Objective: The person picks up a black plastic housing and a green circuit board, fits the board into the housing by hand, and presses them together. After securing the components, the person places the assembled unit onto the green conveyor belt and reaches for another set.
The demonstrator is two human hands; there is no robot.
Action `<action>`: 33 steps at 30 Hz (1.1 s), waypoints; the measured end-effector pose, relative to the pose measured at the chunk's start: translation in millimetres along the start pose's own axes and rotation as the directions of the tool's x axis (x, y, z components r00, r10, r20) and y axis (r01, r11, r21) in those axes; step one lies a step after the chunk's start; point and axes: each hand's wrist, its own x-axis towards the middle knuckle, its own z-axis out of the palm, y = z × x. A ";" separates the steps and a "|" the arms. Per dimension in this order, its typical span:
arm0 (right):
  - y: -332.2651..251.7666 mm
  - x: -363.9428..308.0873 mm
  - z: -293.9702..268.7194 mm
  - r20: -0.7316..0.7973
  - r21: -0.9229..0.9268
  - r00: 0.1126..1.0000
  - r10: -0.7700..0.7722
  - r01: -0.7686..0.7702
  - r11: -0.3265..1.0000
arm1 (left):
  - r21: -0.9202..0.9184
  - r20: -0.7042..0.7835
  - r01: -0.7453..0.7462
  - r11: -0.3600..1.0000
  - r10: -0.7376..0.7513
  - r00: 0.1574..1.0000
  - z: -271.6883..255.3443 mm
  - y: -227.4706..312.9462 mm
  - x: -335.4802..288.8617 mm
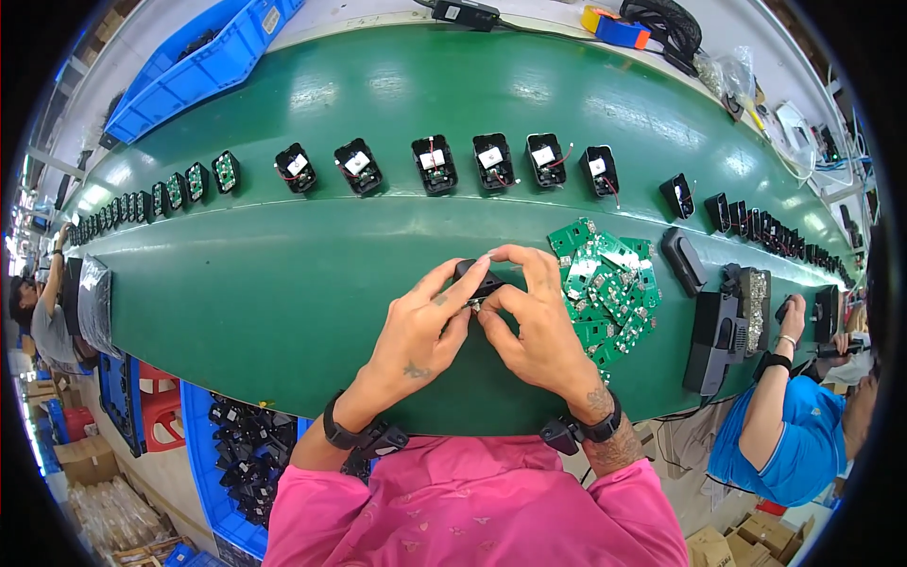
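Observation:
Close in front of me, both hands grip a small black plastic housing [484,283]. My left hand [416,326] holds its left side, with thumb and fingers closed on it. My right hand [535,326] curls over the other side, its index finger on top and its thumb at the near edge. Something small and pale shows between the thumbs; it is too small to name. To the right of my right hand lies a loose pile of green circuit boards [612,283]. Beyond my hands stands a row of open black housings [434,164] with white parts and red wires inside.
On the left, more housings [225,172] carry green boards. A blue bin [203,66] stands at the far left. A black device [715,342] and a black cover [683,262] lie right of the boards. Co-workers sit at both ends; one wears a blue shirt [789,435].

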 end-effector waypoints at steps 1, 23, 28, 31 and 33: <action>-0.2 -0.2 1.0 0.000 -0.001 1.000 -0.001 0.001 1.000 | 0.086 -0.022 -0.018 0.996 0.019 1.000 2.5 1.8 -0.9; -1.7 -6.1 6.4 -0.210 0.348 0.937 0.278 -0.194 0.917 | -0.538 0.007 0.270 0.799 -0.316 0.949 7.2 7.9 5.8; -8.1 -4.0 12.1 -0.243 0.375 0.964 0.112 -0.013 0.927 | -0.269 -0.147 0.135 0.954 -0.180 0.973 11.5 10.6 4.2; -6.8 -8.6 16.4 -0.065 0.576 0.965 0.255 -0.173 0.799 | -0.113 -0.149 0.054 0.992 -0.070 0.986 10.5 3.3 1.1; 6.3 -8.7 11.9 -0.145 0.542 0.957 0.251 -0.135 0.829 | -0.070 -0.094 0.063 0.996 -0.070 0.993 12.1 6.0 5.1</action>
